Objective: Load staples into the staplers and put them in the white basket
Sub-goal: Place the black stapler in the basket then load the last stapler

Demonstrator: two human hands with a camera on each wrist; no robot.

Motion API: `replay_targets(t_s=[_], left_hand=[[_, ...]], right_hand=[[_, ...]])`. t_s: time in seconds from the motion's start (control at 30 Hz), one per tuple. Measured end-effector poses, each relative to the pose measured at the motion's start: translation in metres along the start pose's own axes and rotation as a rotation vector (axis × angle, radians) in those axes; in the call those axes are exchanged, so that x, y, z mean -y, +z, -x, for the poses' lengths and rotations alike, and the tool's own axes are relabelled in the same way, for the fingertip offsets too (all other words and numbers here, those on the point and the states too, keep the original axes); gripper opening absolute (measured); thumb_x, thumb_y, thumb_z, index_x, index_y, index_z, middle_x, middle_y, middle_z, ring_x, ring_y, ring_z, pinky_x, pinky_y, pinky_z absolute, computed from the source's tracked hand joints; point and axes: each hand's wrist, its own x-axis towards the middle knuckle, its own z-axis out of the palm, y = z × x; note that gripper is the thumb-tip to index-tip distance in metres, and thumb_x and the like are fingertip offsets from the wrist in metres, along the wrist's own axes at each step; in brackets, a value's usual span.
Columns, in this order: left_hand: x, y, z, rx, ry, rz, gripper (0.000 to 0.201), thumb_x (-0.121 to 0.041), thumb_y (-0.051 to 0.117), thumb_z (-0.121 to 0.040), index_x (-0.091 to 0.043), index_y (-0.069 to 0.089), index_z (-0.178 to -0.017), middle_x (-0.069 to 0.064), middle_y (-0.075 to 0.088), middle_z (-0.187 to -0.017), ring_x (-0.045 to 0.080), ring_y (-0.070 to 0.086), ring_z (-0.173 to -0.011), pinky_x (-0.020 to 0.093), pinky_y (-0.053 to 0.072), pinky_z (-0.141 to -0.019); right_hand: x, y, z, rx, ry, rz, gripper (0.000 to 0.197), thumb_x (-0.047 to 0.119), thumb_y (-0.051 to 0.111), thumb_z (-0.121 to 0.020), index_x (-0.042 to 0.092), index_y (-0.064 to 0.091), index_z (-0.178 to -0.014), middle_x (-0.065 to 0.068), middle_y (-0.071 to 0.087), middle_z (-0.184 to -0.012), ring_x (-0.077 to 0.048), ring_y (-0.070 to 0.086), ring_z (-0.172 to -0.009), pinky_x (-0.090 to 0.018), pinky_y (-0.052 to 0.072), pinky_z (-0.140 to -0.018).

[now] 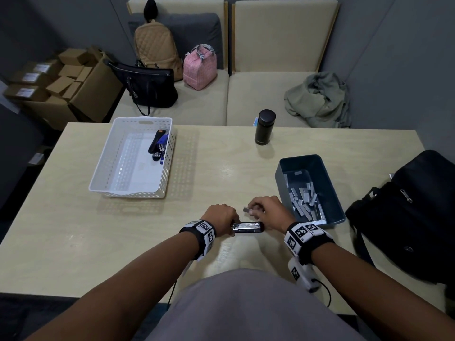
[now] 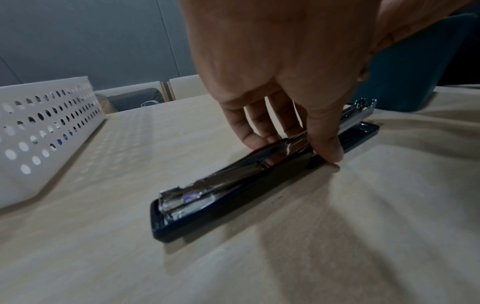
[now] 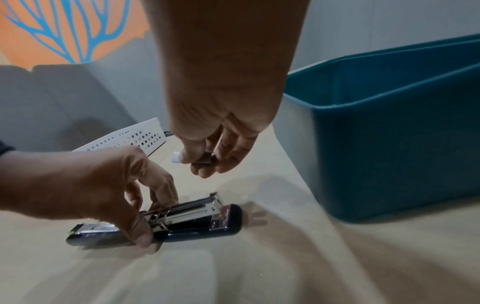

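Staple strip poised over the opened stapler

The white basket point(image 1: 103, 178) sits well left of the stapler point(image 1: 247, 227), the teal bin point(image 1: 330, 190) just right. The left hand point(image 1: 220, 219) pins the stapler flat at mid-body; the right hand point(image 1: 267, 210) pinches a staple strip point(image 3: 203, 158) above it. Tilted, the strip could likely miss the open channel or snap.

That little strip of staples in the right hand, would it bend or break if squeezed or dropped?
The staple strip looks stiff and thin, so the right hand pinching it lightly probably suffices. It likely weighs little. The strips in the blue bin vary in length, which suggests they snap easily. The metal looks smooth, perhaps slippery.
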Motion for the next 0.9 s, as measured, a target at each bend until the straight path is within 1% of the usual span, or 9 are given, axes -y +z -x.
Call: replay_targets(t_s=[0.1, 0.3, 0.37, 0.5, 0.6, 0.67, 0.73, 0.83, 0.9], left_hand=[[-0.001, -0.001, 0.000, 0.000, 0.000, 0.000, 0.035, -0.028, 0.079, -0.072, -0.032, 0.074, -0.106, -0.002, 0.075, -0.099, 0.023, 0.067, -0.093, 0.032, 0.051, -0.072], [0.000, -0.001, 0.000, 0.001, 0.010, 0.001, 0.034, -0.026, 0.078, -0.070, -0.034, 0.075, -0.103, -0.002, 0.075, -0.095, 0.024, 0.067, -0.090, 0.031, 0.051, -0.069], [0.000, -0.001, 0.000, 0.005, 0.008, 0.002, 0.034, -0.026, 0.078, -0.071, -0.033, 0.075, -0.104, -0.001, 0.075, -0.096, 0.024, 0.067, -0.091, 0.032, 0.053, -0.071], [0.001, 0.000, -0.001, 0.002, 0.007, 0.000, 0.034, -0.028, 0.079, -0.072, -0.032, 0.074, -0.105, -0.002, 0.074, -0.098, 0.024, 0.066, -0.093, 0.031, 0.049, -0.070], [0.001, 0.001, -0.002, -0.004, 0.004, 0.000, 0.035, -0.028, 0.079, -0.072, -0.032, 0.074, -0.106, -0.001, 0.074, -0.098, 0.024, 0.066, -0.093, 0.031, 0.050, -0.071], [0.001, 0.001, -0.001, -0.006, 0.005, -0.007, 0.035, -0.028, 0.079, -0.072, -0.031, 0.073, -0.106, -0.001, 0.074, -0.099, 0.024, 0.066, -0.094, 0.033, 0.051, -0.073], [0.001, 0.001, -0.001, -0.003, 0.003, -0.007, 0.035, -0.029, 0.079, -0.073, -0.031, 0.073, -0.107, -0.001, 0.074, -0.100, 0.024, 0.066, -0.094, 0.033, 0.051, -0.073], [0.001, 0.001, -0.001, -0.001, 0.001, -0.006, 0.035, -0.029, 0.079, -0.073, -0.031, 0.074, -0.107, -0.001, 0.074, -0.099, 0.024, 0.067, -0.093, 0.033, 0.051, -0.072], [0.000, 0.000, -0.001, -0.001, -0.001, 0.002, 0.034, -0.029, 0.079, -0.072, -0.032, 0.074, -0.105, -0.001, 0.075, -0.098, 0.024, 0.067, -0.092, 0.032, 0.051, -0.072]], right_hand=[[-0.002, -0.003, 0.000, 0.033, 0.020, -0.006, 0.011, 0.017, 0.078, -0.079, 0.012, 0.076, -0.088, 0.003, 0.069, -0.077, -0.007, 0.059, -0.071, -0.010, 0.041, -0.061], [-0.006, 0.001, 0.000, 0.041, 0.045, -0.004, 0.005, 0.014, 0.078, -0.079, 0.015, 0.080, -0.084, 0.000, 0.075, -0.083, -0.008, 0.064, -0.075, -0.003, 0.038, -0.057], [-0.006, 0.003, 0.001, 0.064, 0.047, 0.005, 0.007, 0.010, 0.077, -0.078, 0.014, 0.078, -0.084, -0.001, 0.075, -0.084, -0.009, 0.065, -0.076, -0.004, 0.041, -0.060], [-0.007, 0.007, 0.003, 0.071, 0.002, -0.043, 0.027, -0.008, 0.068, -0.075, 0.017, 0.070, -0.085, -0.003, 0.070, -0.082, -0.014, 0.066, -0.076, -0.004, 0.046, -0.062], [-0.006, 0.009, 0.002, 0.058, -0.018, -0.012, 0.028, -0.009, 0.062, -0.079, 0.015, 0.071, -0.088, -0.002, 0.066, -0.087, -0.009, 0.063, -0.075, -0.005, 0.045, -0.064], [-0.005, 0.010, 0.001, 0.067, -0.005, -0.015, 0.024, -0.008, 0.060, -0.082, 0.011, 0.073, -0.089, -0.005, 0.067, -0.091, -0.011, 0.067, -0.075, -0.013, 0.052, -0.070], [-0.005, 0.011, 0.000, 0.097, 0.027, -0.066, 0.020, -0.005, 0.061, -0.084, 0.008, 0.075, -0.089, -0.009, 0.074, -0.087, -0.016, 0.072, -0.076, -0.021, 0.058, -0.076], [-0.006, 0.009, 0.002, 0.099, 0.068, -0.112, 0.015, 0.006, 0.075, -0.078, 0.010, 0.078, -0.092, -0.006, 0.076, -0.084, -0.011, 0.071, -0.077, -0.005, 0.050, -0.067], [-0.005, 0.007, 0.003, 0.095, 0.079, -0.120, 0.016, 0.013, 0.082, -0.073, 0.013, 0.079, -0.089, 0.000, 0.073, -0.079, -0.005, 0.067, -0.073, -0.001, 0.044, -0.060]])
